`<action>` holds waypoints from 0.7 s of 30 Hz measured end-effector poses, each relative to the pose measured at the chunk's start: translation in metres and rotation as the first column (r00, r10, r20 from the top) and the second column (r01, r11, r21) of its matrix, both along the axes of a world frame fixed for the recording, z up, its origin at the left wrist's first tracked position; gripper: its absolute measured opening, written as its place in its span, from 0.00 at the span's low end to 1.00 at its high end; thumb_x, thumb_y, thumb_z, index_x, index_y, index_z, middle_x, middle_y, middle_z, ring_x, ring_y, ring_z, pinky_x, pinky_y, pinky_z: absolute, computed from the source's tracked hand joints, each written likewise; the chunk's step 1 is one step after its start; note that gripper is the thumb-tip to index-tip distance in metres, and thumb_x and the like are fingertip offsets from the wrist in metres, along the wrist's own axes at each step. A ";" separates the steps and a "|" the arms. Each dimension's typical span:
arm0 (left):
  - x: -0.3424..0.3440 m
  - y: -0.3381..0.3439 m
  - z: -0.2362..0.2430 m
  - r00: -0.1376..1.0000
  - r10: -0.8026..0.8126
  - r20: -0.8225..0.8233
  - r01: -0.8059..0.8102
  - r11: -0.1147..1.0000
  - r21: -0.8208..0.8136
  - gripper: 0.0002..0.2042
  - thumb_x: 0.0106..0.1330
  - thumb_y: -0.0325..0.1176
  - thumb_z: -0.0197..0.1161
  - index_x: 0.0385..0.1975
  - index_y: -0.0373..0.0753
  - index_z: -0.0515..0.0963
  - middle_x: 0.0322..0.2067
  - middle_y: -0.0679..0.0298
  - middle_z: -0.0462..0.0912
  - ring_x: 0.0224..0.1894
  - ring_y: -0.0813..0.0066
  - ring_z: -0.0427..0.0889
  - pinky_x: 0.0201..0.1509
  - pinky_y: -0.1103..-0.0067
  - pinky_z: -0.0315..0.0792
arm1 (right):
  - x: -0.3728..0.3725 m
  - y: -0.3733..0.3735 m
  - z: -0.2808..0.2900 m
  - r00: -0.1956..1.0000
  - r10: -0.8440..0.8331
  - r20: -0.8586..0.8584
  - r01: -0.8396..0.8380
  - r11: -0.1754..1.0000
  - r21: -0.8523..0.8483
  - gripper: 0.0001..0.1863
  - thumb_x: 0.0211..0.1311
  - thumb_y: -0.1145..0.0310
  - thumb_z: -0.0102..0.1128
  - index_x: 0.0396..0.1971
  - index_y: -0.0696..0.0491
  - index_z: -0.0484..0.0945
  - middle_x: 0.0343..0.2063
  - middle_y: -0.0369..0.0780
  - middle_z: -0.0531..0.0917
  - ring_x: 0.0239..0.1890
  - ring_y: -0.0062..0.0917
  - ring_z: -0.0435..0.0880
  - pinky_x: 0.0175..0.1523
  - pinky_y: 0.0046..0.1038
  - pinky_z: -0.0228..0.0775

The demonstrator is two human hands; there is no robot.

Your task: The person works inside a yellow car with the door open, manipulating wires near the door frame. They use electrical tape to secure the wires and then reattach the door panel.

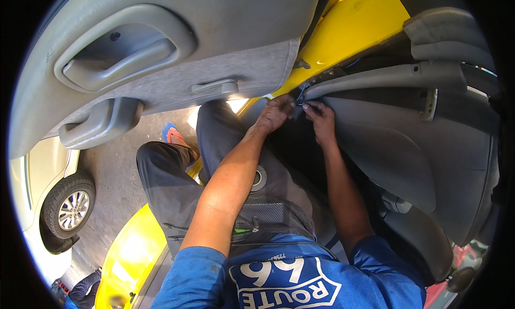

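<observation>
My left hand point(278, 113) and my right hand point(321, 120) meet close together in the open doorway of a yellow vehicle. Between their fingertips is a thin wire point(303, 88), bluish, running up toward the dark gap beside the yellow body panel. The fingers of both hands are closed in a pinch on it; its end is too small to make out. Right of my hands a loose grey trim panel point(386, 79) slants over the large grey dashboard point(375, 129).
The grey door panel point(241, 19) with its handle point(155, 51) stands at the upper left. Yellow bodywork point(357, 27) lies beyond my hands. A metal bracket point(431, 104) sticks out at the right. A pale car's wheel point(72, 207) is outside on the left.
</observation>
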State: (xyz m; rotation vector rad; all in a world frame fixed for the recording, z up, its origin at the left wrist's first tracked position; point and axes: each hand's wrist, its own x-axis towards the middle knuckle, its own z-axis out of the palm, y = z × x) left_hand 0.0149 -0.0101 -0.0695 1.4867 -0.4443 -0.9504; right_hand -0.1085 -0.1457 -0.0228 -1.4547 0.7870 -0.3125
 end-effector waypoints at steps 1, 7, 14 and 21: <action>0.000 -0.001 -0.001 1.000 0.004 -0.006 -0.004 1.000 0.009 0.05 0.76 0.31 0.63 0.45 0.37 0.81 0.36 0.68 0.83 0.34 0.78 0.81 0.42 0.77 0.78 | 0.001 -0.001 0.000 1.000 0.021 -0.012 -0.021 0.999 -0.024 0.08 0.65 0.72 0.73 0.42 0.57 0.87 0.35 0.33 0.86 0.36 0.16 0.81 0.42 0.22 0.72; 0.002 0.000 0.004 0.997 0.019 0.070 -0.018 1.000 -0.017 0.05 0.73 0.31 0.68 0.39 0.37 0.83 0.33 0.68 0.84 0.31 0.79 0.80 0.41 0.78 0.77 | -0.005 0.005 -0.004 0.997 0.065 -0.046 -0.079 0.889 -0.450 0.07 0.66 0.74 0.70 0.41 0.60 0.85 0.33 0.35 0.84 0.39 0.20 0.80 0.47 0.27 0.72; 0.008 0.004 0.012 1.000 0.007 0.005 -0.007 0.999 0.037 0.05 0.72 0.32 0.69 0.38 0.37 0.84 0.29 0.68 0.86 0.31 0.80 0.84 0.41 0.77 0.76 | -0.011 0.012 -0.014 0.991 -0.113 0.071 0.123 0.978 -0.166 0.03 0.68 0.76 0.67 0.35 0.59 0.82 0.30 0.34 0.81 0.36 0.19 0.77 0.47 0.24 0.69; 0.009 0.006 0.016 0.987 0.028 0.156 -0.042 0.995 0.088 0.06 0.71 0.32 0.67 0.36 0.36 0.86 0.26 0.62 0.87 0.30 0.75 0.86 0.42 0.73 0.77 | -0.015 0.018 -0.003 0.997 -0.025 0.075 0.051 0.932 -0.360 0.03 0.69 0.75 0.66 0.36 0.59 0.82 0.30 0.34 0.81 0.35 0.17 0.76 0.45 0.23 0.68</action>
